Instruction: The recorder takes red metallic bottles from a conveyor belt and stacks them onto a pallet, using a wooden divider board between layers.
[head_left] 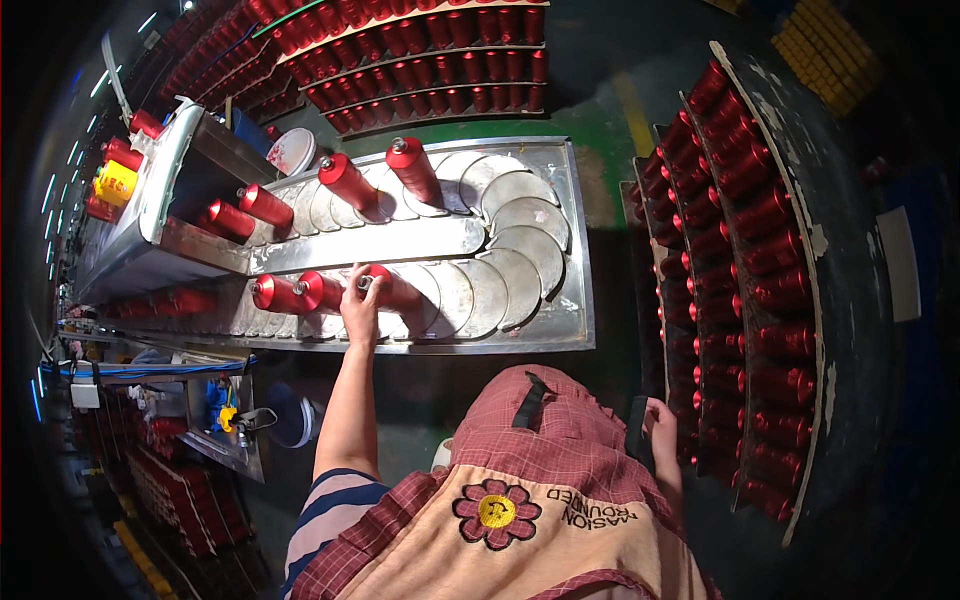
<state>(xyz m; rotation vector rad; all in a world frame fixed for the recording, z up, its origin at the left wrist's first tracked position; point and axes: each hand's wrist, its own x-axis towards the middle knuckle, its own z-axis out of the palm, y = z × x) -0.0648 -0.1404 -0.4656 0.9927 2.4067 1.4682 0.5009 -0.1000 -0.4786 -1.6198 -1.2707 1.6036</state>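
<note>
My left hand reaches over the near run of a metal conveyor. Its fingers are closed at the silver-tipped top of a shiny red metal canister standing on the crescent-shaped plates. Left of that hand, two more red canisters are close together on the same run. Low at the right, beside my apron, my right hand is curled next to a dark flat strip. Whether it grips the strip is hard to make out.
On the far run stand several red canisters, leading to a pale machine housing. Racks full of red canisters stand at the right and at the back. A white bucket is behind the conveyor.
</note>
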